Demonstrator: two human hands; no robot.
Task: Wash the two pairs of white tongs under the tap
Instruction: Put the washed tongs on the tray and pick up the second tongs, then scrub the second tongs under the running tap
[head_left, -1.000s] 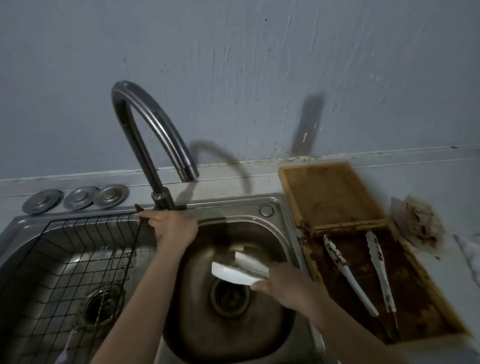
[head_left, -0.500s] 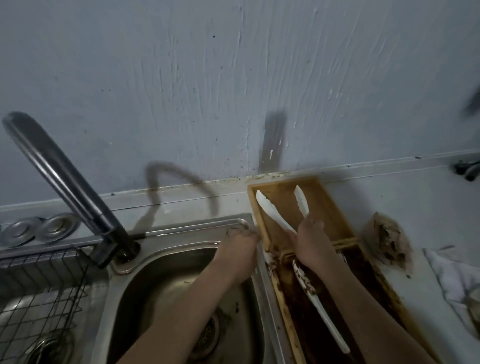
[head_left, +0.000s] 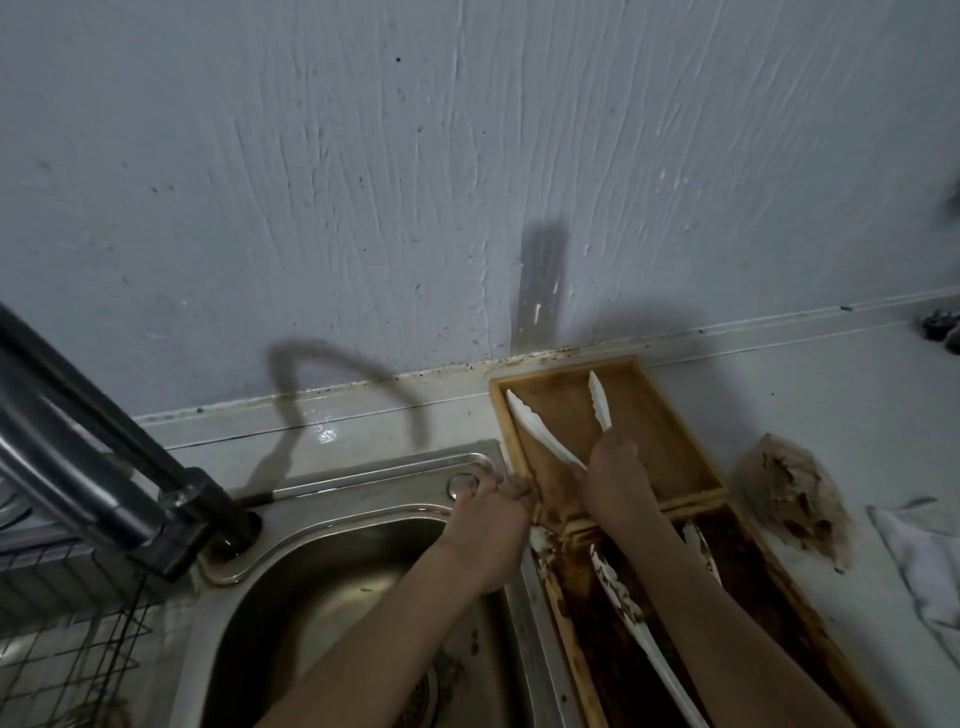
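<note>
There is one view only, from the camera on my head, close above the bench (head_left: 810, 395) and looking forward and down toward its back edge. The wall (head_left: 467, 156) fills the upper half. The sink (head_left: 332, 587) sits low on the left, the wooden tray (head_left: 670, 405) right of centre, and both my forearms reach up from the bottom edge.

1. The right hand (head_left: 610, 475) grips the clean tongs (head_left: 540, 434) over the wooden tray (head_left: 670, 447).
2. The dirty tongs (head_left: 631, 618) lie in the tray's stained nearer compartment.
3. The left hand (head_left: 491, 525) rests at the sink (head_left: 332, 525) edge.
</note>
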